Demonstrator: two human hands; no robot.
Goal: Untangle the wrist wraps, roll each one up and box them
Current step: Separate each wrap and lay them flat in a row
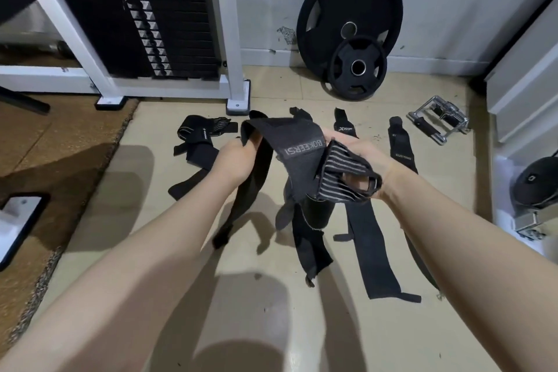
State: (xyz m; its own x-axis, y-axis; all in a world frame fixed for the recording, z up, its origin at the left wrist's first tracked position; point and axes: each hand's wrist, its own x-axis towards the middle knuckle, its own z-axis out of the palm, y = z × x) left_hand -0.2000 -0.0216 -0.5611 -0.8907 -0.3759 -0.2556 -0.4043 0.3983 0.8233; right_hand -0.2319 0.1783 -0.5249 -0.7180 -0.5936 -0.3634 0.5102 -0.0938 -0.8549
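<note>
Black wraps on a tan floor

The held wrap (297, 142) is black with grey stripes; weight plates (350, 24) are black.

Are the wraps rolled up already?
No, both hands, left and right, hold a tangled wrap, and others lie flat on the floor.

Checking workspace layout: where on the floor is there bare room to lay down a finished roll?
Bare tile lies near the person, between the brown mat and the hanging wraps. Farther out, loose wraps crowd the floor up to the machine base.
</note>
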